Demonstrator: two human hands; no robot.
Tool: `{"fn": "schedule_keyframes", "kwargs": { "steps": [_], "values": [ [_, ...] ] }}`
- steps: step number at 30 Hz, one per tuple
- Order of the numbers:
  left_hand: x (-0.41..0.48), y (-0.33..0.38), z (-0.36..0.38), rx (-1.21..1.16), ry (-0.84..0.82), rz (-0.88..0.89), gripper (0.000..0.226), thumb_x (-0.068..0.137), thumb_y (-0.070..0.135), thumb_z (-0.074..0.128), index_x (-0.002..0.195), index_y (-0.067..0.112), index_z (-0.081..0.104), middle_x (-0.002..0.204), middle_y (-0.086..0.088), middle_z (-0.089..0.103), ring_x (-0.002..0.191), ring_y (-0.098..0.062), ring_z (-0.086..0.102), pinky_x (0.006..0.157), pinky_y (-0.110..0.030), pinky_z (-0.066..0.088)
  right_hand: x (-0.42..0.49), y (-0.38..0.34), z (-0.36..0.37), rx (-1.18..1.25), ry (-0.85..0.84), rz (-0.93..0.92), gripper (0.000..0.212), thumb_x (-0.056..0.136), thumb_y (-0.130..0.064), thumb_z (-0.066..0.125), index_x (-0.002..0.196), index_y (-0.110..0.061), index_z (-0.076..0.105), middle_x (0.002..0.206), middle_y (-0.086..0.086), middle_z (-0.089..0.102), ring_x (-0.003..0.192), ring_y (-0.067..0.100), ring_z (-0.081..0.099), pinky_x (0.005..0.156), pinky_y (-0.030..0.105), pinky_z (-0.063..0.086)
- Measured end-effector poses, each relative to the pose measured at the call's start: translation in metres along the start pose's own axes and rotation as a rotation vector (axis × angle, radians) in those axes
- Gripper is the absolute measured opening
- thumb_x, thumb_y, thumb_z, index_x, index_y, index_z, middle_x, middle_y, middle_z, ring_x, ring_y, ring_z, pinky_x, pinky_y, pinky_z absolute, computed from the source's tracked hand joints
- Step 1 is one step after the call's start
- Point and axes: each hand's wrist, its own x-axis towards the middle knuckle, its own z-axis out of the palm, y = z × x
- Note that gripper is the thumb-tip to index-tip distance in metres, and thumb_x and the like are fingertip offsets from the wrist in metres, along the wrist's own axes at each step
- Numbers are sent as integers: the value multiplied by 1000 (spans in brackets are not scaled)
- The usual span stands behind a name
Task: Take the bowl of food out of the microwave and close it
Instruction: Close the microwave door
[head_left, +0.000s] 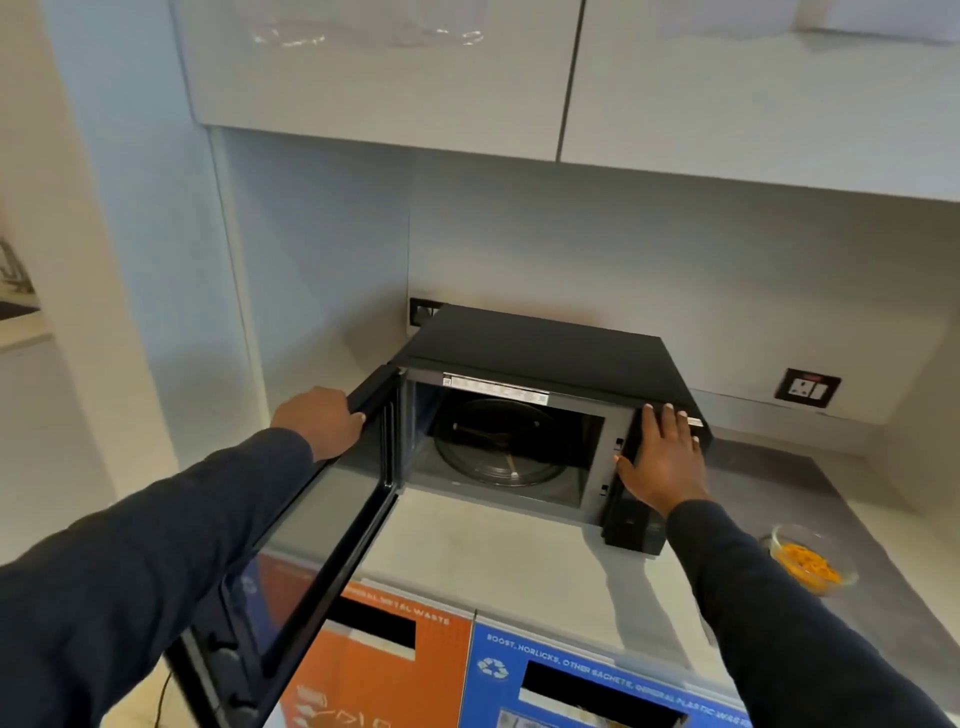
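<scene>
Two waste bins stand nearest, under the front edge of the counter: an orange bin (384, 670) on the left lettered for metal waste and a blue bin (587, 686) on the right lettered for sachets and plastic waste. Above them, two arms in dark sleeves reach forward over the pale counter (498, 556).

The microwave door (311, 530) is swung wide open to the left, its glass pane running from the near left up to the hinge. The left hand (319, 422) grasps the door's top edge near the hinge end, fingers curled over it. Near the right edge of the counter, well apart from the oven, sits the bowl of food (810, 564), a clear glass bowl holding orange pieces; neither hand touches it.

Farther in, the black microwave (540, 343) stands on the counter with its cavity open. Inside lies only the glass turntable (498, 441). The right hand (662, 457) lies flat and released, fingers spread, against the control panel at the oven's right front.

Beyond, a wall socket (808, 387) is set in the backsplash to the right, another socket (423, 312) shows behind the oven's left corner, and glossy white cabinets (384, 73) hang overhead.
</scene>
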Motion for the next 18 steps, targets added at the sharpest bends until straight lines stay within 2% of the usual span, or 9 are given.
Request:
{"fn": "schedule_keyframes", "kwargs": {
  "steps": [3, 6, 11, 14, 18],
  "values": [
    [-3, 0, 4, -46, -2, 7, 42, 100, 39, 45, 111, 4, 64, 71, 0, 45, 73, -23, 53, 64, -29, 41, 2, 1, -1, 10, -10, -10, 90, 95, -47, 60, 162, -14, 10, 171, 15, 5, 158, 34, 1, 127, 52, 14],
    [-4, 4, 4, -70, -13, 21, 39, 100, 35, 46, 109, 2, 65, 70, 1, 46, 73, -23, 53, 64, -29, 40, 2, 3, 0, 11, -19, -20, 90, 95, -46, 60, 162, -14, 10, 171, 15, 5, 158, 35, 2, 127, 52, 16],
    [-11, 24, 8, -185, 6, 62, 37, 97, 31, 52, 119, 2, 54, 102, -16, 63, 83, -30, 56, 70, -32, 43, 2, 9, 4, 19, 1, -48, 90, 95, -45, 61, 162, -14, 10, 171, 14, 5, 158, 34, 0, 127, 50, 16],
    [-16, 45, 14, -254, 5, 99, 43, 96, 34, 55, 127, 5, 46, 111, -19, 64, 89, -33, 60, 74, -38, 49, 3, 13, 8, 32, 15, -59, 89, 95, -45, 61, 162, -15, 10, 171, 14, 5, 158, 34, 1, 127, 49, 17],
    [-24, 77, 21, -199, 75, 160, 51, 95, 49, 52, 125, 8, 48, 121, -19, 57, 105, -38, 60, 83, -44, 55, 6, 18, 10, 34, 38, -73, 87, 94, -46, 61, 162, -15, 14, 170, 14, 10, 157, 34, 6, 124, 46, 20]
  ]
}}
